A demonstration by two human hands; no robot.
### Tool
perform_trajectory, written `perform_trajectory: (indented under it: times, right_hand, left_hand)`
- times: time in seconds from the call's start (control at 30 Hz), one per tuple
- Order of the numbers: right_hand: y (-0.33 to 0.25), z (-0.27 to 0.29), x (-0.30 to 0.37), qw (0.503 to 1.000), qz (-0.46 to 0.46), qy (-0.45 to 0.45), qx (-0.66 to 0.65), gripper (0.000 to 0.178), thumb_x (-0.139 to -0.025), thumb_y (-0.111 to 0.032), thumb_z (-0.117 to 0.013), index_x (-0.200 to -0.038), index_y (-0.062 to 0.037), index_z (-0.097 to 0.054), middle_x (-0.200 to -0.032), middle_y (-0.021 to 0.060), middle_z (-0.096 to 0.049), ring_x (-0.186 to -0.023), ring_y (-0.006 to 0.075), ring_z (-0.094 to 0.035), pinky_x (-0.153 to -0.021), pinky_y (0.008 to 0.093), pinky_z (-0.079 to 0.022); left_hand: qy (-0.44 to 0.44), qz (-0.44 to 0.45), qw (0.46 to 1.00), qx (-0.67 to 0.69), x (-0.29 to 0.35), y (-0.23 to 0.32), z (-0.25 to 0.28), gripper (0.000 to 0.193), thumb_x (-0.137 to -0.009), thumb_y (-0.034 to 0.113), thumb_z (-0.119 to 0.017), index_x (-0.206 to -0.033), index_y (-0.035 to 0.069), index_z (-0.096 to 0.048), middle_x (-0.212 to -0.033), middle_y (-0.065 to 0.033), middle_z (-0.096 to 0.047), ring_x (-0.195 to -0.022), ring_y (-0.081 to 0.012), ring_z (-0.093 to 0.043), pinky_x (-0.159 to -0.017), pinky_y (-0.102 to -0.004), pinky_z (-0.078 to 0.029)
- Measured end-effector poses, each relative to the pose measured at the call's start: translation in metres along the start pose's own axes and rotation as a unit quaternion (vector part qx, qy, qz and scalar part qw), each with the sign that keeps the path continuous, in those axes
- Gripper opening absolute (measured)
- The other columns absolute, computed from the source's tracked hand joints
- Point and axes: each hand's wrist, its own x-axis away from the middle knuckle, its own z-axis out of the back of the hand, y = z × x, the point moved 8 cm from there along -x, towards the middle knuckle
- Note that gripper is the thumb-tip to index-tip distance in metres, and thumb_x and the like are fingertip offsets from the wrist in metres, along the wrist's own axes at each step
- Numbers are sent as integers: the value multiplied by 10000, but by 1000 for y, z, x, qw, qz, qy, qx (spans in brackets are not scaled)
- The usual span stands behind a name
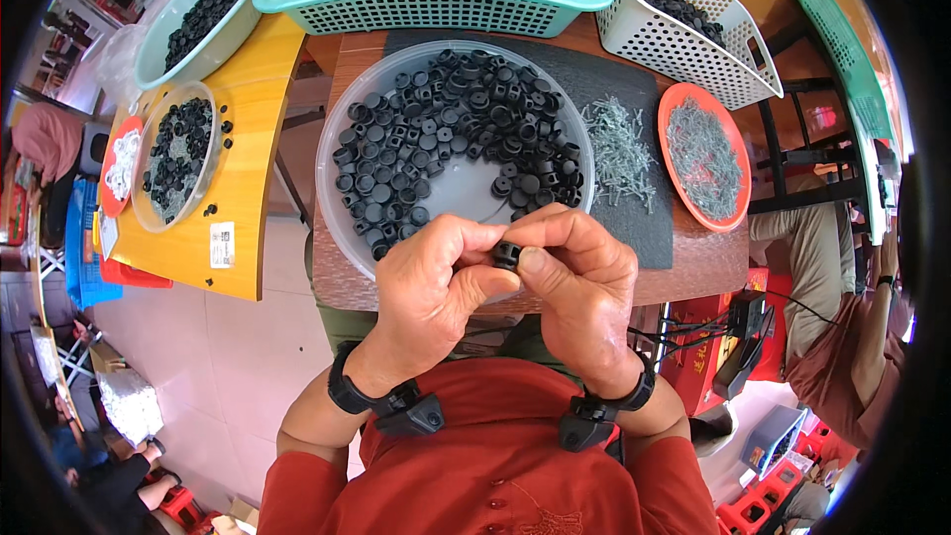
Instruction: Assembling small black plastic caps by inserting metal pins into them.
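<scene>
Between my two hands, in front of my chest, is a small round black plastic piece (506,256). My left hand (428,263) pinches it from the left with thumb and forefinger. From the right, my right hand (580,277) closes its thumb and forefinger on the same piece. Both hands hover over the near rim of a wide clear plastic basin (466,200), which holds many similar black pieces (391,163); a patch of its bottom shows through. Fingertips partly cover the held piece, so its exact kind is hard to make out.
Right of the basin, loose silver screws (619,154) lie on a dark mat (649,238), beside a red plate (741,208) of thin metal parts. Behind stand a green basket (436,15) and a white basket (693,64) of black pieces. A yellow table (253,139) stands left.
</scene>
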Motion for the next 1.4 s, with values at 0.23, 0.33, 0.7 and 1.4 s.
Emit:
perform_trajectory:
  times: [0.23,0.33,0.7,1.4]
  right_hand:
    - [-6,-10,5,1000,14,-26,-3,136,-838,108,-512,-911,19,-586,-891,51,-577,-802,77,-537,-725,210,-448]
    - [-5,-11,7,999,9,-29,-13,121,-850,99,-506,-913,28,-580,-891,52,-575,-798,72,-539,-716,206,-457]
    - [-28,-4,4,996,-14,-40,85,108,-895,-10,-523,-969,44,-580,-896,39,-574,-808,71,-537,-710,215,-470]
    - [-199,278,-154,672,174,304,652,303,-735,-170,-640,-1009,-42,-663,-936,144,-674,-876,245,-643,-770,317,-476]
  left_hand:
    - [32,-157,977,-144,8,18,3,346,-741,272,-723,-882,1,-560,-704,-61,-557,-598,-160,-506,-534,-256,-417]
    - [36,-194,972,-129,6,23,3,339,-732,261,-730,-871,2,-560,-698,-76,-561,-585,-184,-508,-528,-267,-422]
    - [8,-177,976,-122,-10,37,0,269,-669,87,-758,-880,-1,-615,-631,-81,-508,-530,-216,-513,-470,-303,-391]
    - [44,8,992,-114,-22,0,20,193,-734,-40,-659,-919,-11,-614,-737,-71,-593,-654,-141,-575,-597,-250,-458]
